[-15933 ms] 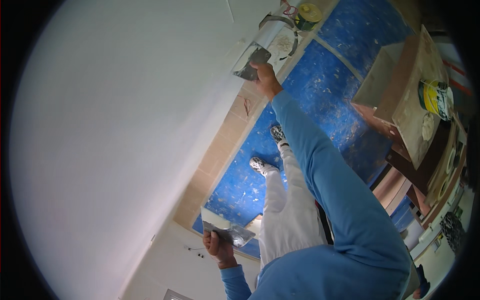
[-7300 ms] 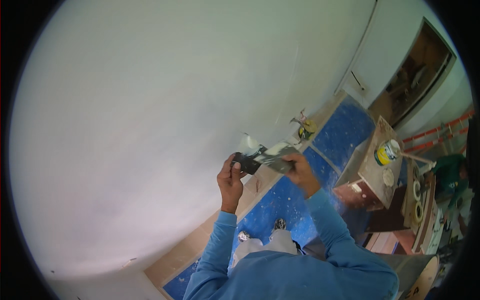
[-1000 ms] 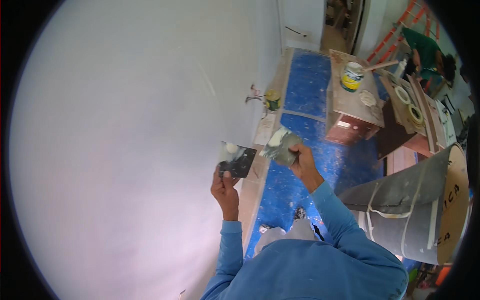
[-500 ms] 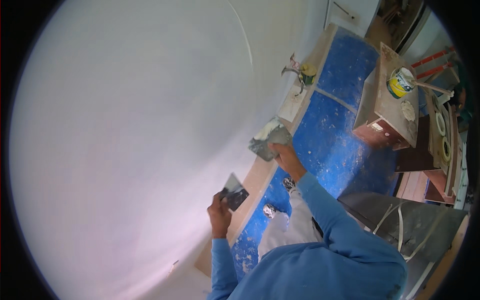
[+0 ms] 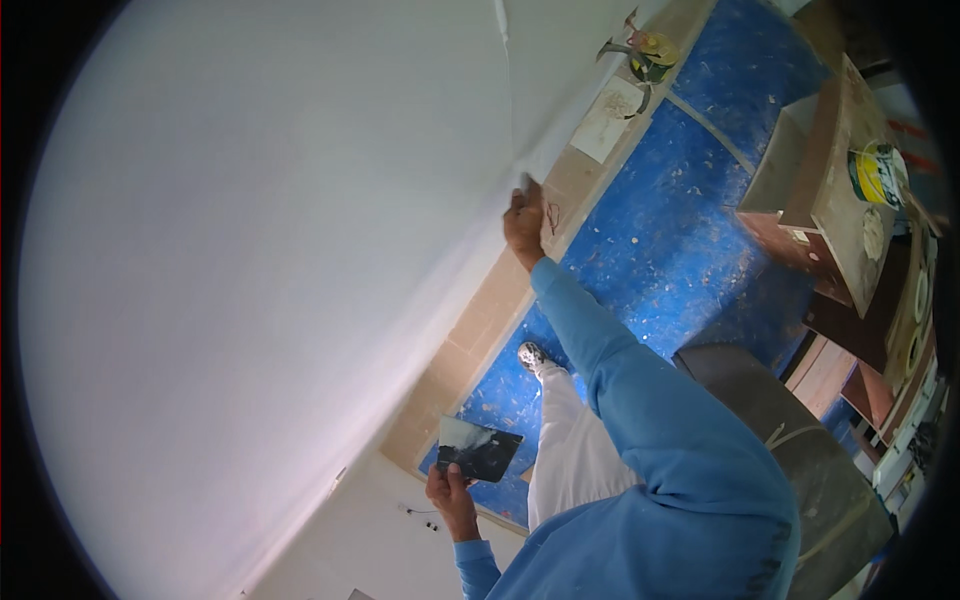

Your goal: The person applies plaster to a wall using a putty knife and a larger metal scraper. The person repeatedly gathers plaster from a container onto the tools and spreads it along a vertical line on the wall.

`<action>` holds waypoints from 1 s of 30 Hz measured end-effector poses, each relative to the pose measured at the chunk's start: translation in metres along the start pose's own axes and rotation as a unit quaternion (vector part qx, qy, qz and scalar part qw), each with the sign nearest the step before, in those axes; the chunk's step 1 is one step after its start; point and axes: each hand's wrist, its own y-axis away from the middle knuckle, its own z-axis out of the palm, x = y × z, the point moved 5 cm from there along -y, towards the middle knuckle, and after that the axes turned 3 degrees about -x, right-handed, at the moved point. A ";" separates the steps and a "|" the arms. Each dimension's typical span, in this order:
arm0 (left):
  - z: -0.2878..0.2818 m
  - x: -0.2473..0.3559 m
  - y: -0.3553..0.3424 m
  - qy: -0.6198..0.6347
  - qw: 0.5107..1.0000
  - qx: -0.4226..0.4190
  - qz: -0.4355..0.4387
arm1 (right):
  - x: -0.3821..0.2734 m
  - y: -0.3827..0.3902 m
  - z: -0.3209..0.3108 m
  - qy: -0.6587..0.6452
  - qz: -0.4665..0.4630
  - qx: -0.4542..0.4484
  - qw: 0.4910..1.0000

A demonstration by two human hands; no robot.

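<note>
My left hand (image 5: 455, 500) is closed on a dark flat putty knife (image 5: 482, 452), its blade partly coated with white filler and held out low beside the wall. My right arm reaches forward to the white wall (image 5: 250, 250). There my right hand (image 5: 523, 228) is closed on a second putty knife (image 5: 526, 182), seen nearly edge-on at the wall surface. Little of that blade shows, so I cannot tell how much filler is on it. A pale vertical line runs up the wall above this hand.
A tan tiled strip (image 5: 450, 370) runs along the wall's foot beside the blue floor covering (image 5: 640, 240), spattered white. A wooden cabinet (image 5: 850, 190) with a yellow-green bucket (image 5: 878, 175) stands right. A dark covered box (image 5: 770, 440) lies nearer. A fixture with a yellow top (image 5: 655, 55) is ahead.
My right hand has moved forward and left to the wall, turning its putty knife edge-on. My left hand has dropped lower, its blade now tilted flatter. The view has shifted.
</note>
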 end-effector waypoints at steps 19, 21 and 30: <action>0.032 0.019 -0.016 0.005 1.000 -0.011 -0.015 | 0.127 -0.039 -0.013 -0.266 0.490 -0.117 0.822; 0.031 0.015 -0.011 -0.001 1.000 0.001 -0.022 | 0.103 -0.036 -0.007 -0.270 0.479 -0.130 0.825; 0.038 0.014 -0.011 0.043 0.999 -0.013 0.010 | 0.041 -0.047 -0.014 -0.376 0.318 -0.119 0.862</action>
